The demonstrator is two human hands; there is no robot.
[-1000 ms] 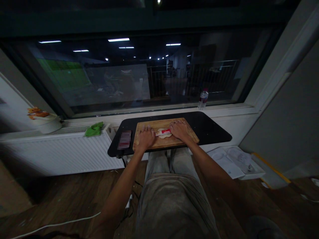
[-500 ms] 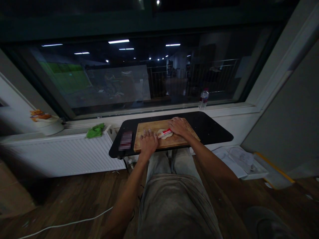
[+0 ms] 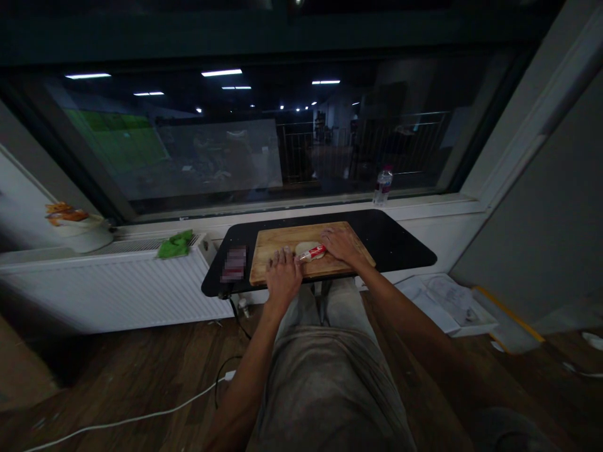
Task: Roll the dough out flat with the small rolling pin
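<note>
A slim clear bottle with a red and white label [image 3: 311, 253] lies slantwise over a flat round of pale dough [image 3: 307, 247]. Its left end runs under my left hand [image 3: 284, 271], whose fingers bend forward over it. My right hand [image 3: 342, 243] covers the farther, right end, fingers curled across it. Both ends are hidden by my hands. Beneath the dough is a wooden cutting board [image 3: 277, 236], lying on a black table [image 3: 400, 242].
A blurred-out flat item [image 3: 234, 263] lies left of the board. A water bottle [image 3: 383, 186] stands on the windowsill. On the white radiator [image 3: 141, 282] are a green cloth [image 3: 175, 245] and a white container [image 3: 85, 234]. A white cable [image 3: 141, 419] crosses the floor.
The bottle has shifted slightly over the dough, and more of its clear left part and label shows. Both hands stay at its ends. The whole view has moved a little.
</note>
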